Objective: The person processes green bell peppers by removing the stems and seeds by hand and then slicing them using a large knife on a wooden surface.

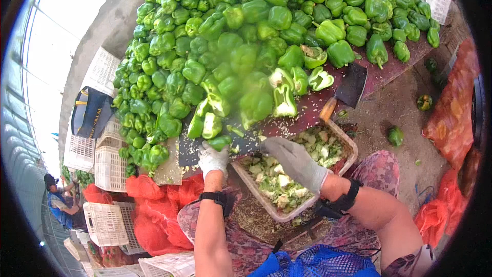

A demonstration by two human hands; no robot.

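My left hand (212,160), in a pale work glove, has its fingers closed on a green bell pepper piece (219,143) at the near edge of a dark board (192,152). My right hand (296,163), also gloved, reaches over a pale tub (280,218) of pepper cores, seeds and scraps. Its fingers stretch left toward the board, and I see nothing held in them. Cut pepper halves (284,100) lie just beyond, in front of a large heap of whole green peppers (246,25). A cleaver (351,85) with a wooden handle rests on the right.
White plastic crates (108,166) stand at the left beside red mesh sacks (156,215). A filled mesh sack (451,107) leans at the far right. Loose peppers (395,136) lie on the floor. Another person (62,204) in a blue vest is at the far left.
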